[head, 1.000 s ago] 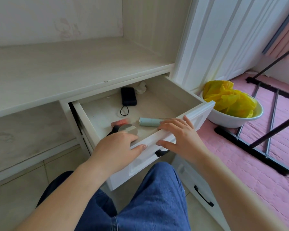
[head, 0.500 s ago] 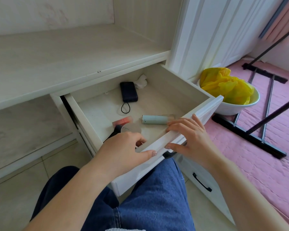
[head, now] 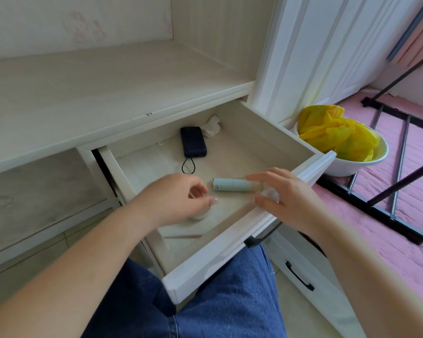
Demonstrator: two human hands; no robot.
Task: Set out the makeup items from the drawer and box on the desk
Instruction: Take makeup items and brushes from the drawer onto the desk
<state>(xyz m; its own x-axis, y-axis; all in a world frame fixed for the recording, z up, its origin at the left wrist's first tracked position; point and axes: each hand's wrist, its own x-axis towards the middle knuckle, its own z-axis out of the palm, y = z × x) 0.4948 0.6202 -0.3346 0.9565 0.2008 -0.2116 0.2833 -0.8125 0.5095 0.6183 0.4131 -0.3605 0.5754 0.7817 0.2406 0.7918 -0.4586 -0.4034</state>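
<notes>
The white drawer (head: 242,250) stands pulled out under the pale desk top (head: 108,93). My left hand (head: 178,198) reaches into it, with fingers curled and thumb over a round white compact (head: 202,215) on the drawer floor. Whatever else lies beneath this hand is hidden. A mint-green tube (head: 231,185) rests on its side in the middle of the drawer. My right hand (head: 288,198) hovers over the drawer's front right corner with fingers spread, the index fingertip at the tube's right end.
A black power bank (head: 193,142) with a cord loop and a crumpled tissue (head: 211,126) lie at the drawer's back. A white basin (head: 381,154) holding a yellow bag (head: 337,137) sits right, beside a black rack (head: 376,211) on pink matting. My jeans-clad knee (head: 217,301) is below the drawer.
The drawer has come further out. Both hands left its front edge: the left went down onto the compact, the right moved toward the tube.
</notes>
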